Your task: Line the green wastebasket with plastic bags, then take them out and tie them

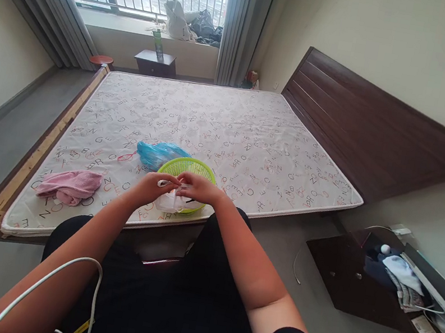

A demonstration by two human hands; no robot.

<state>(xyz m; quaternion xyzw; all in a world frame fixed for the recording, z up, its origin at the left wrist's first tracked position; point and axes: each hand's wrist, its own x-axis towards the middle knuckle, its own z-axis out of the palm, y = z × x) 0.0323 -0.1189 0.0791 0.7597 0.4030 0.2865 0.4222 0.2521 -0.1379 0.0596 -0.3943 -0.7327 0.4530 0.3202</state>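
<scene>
My left hand and my right hand meet above a lime-green plastic basket near the mattress edge. A small white piece shows at the closed fingers of my left hand; its kind is too small to tell. The fingers of my right hand are bent together at the same spot, and whatever they grip is hidden. Just below the hands is a translucent whitish container or bag, overlapping the basket's front. A thin dark item pokes out beside it. Behind the basket lies a crumpled blue plastic bag.
A pink towel lies on the letter-printed mattress to the left. The dark wooden headboard rises at right, above a cabinet with folded cloth. A white cable hangs by my left arm. A small nightstand stands behind.
</scene>
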